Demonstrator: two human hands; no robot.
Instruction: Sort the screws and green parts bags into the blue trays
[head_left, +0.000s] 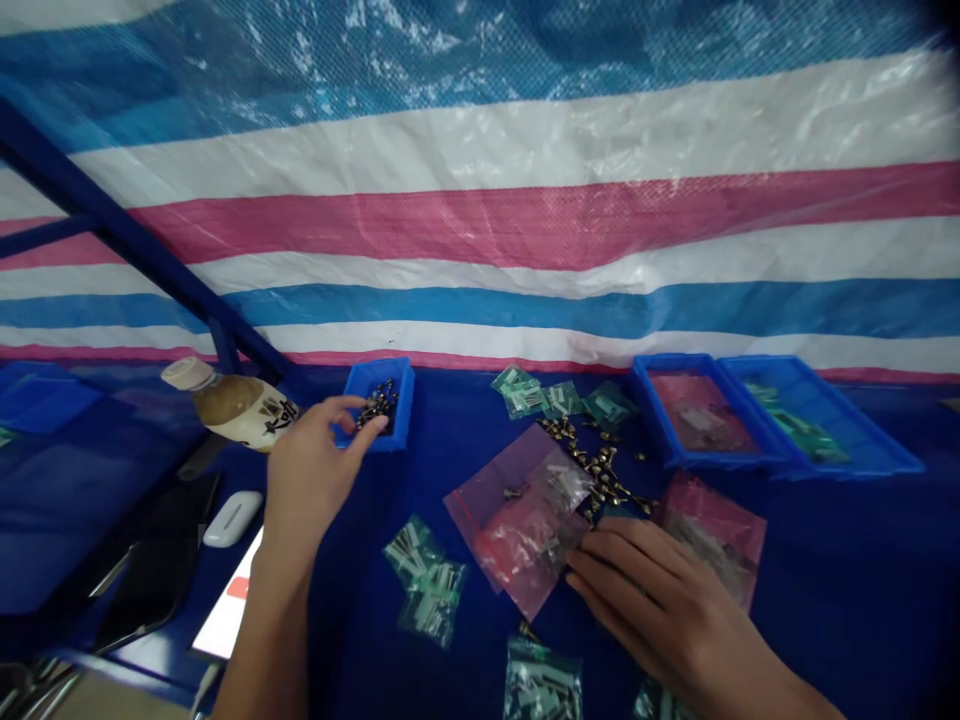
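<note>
My left hand (311,480) reaches to the small blue bin (403,400), thumb and forefinger apart at the dark screws (384,398) inside; that bin stands beyond the pink bag (517,500) and to its left. From here I can't make out whether a screw sits against those fingertips. My right hand (667,600) lies at the right edge of the pink bag, fingers bent and side by side, tips touching it or just beside it; I cannot tell if they grip the plastic. The bag lies flat between my two hands, small parts showing through.

Past my right knuckles, just right of the bag, I have a loose pile of brassy screws (607,475). A second pink bag (709,535) lies further right of it, partly hidden by my hand. Green packets (427,590) lie left of the pink bag, another packet (544,685) lies nearer me than it, and more green sachets (521,390) lie beyond it. Well to its left I see a capped bottle (240,410), a white case (233,519) and a lit phone (229,610)
</note>
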